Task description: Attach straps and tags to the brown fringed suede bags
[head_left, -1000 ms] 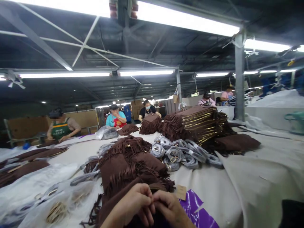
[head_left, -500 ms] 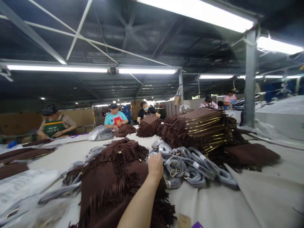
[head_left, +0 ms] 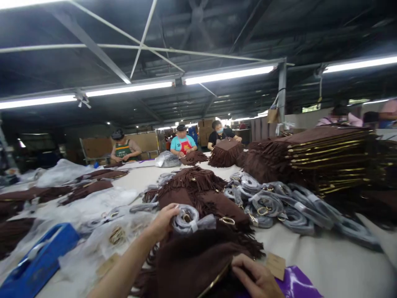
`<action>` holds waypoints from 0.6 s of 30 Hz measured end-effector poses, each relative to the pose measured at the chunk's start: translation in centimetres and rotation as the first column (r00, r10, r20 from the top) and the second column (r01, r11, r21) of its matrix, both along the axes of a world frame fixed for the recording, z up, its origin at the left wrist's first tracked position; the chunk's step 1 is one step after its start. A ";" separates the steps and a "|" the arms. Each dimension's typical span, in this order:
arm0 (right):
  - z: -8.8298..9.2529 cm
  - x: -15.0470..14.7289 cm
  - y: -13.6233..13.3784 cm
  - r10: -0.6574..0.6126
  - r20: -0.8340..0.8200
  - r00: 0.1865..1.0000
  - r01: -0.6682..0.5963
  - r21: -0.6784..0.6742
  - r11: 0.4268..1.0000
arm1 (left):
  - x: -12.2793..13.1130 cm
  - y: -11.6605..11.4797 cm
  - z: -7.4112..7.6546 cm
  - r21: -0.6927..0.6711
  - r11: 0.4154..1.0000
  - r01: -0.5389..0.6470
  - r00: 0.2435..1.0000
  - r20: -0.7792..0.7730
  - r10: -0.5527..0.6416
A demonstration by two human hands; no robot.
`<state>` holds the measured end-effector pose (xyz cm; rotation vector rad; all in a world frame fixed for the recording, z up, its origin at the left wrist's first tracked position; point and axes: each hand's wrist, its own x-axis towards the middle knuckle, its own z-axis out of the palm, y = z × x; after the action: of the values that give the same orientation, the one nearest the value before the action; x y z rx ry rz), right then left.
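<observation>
My left hand (head_left: 163, 221) is closed round a coiled strap wrapped in clear plastic (head_left: 189, 218), held just above a brown fringed suede bag (head_left: 189, 265) in front of me. My right hand (head_left: 256, 278) grips that bag's gold-edged opening at the bottom of the view. More brown fringed bags (head_left: 198, 192) lie heaped just beyond. A pile of plastic-wrapped coiled straps (head_left: 279, 205) lies to the right of the heap on the cloth-covered table (head_left: 325, 265).
A tall stack of brown bags with gold edges (head_left: 328, 157) stands at the right. A blue tray (head_left: 37, 260) lies at the lower left beside clear bags of metal rings (head_left: 118, 236). Several co-workers (head_left: 182, 145) work at the table's far side. A purple sheet (head_left: 294, 285) lies by my right hand.
My left hand reached to the strap pile, took one wrapped strap and drew it back over the bag. My right hand stayed at the bag. The view swung left.
</observation>
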<state>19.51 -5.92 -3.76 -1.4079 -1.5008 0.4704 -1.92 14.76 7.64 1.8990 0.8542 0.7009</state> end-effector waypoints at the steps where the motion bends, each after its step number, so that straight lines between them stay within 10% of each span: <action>1: 0.3 -0.2 -0.2 -0.011 0.005 1.000 0.011 0.000 1.000 | -1.3 -0.6 -1.1 0.060 0.997 -0.053 0.996 -0.074 0.057; 6: 1.1 -0.7 -0.6 -0.077 0.005 0.997 0.077 -0.004 0.997 | -2.4 -4.8 -3.5 0.459 0.885 -0.081 0.938 -0.266 0.224; 10: 1.3 -0.7 -0.8 -0.051 -0.038 0.998 0.051 -0.013 0.999 | 0.7 -8.5 -3.0 0.710 0.656 0.257 0.890 -0.438 0.126; 13: 1.2 -0.6 -0.9 -0.030 -0.102 0.994 0.028 -0.021 0.999 | 3.2 -9.1 -3.4 0.609 0.693 0.386 0.803 -0.591 0.071; 18: 1.3 -0.4 -0.6 -0.015 -0.351 0.936 -0.010 -0.068 0.998 | 4.9 -7.6 -2.6 0.577 0.784 0.230 0.836 -0.529 0.144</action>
<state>19.10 -6.55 -2.45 -1.2969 -1.2013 0.7375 3.02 7.14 5.08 2.8106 0.9961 0.4187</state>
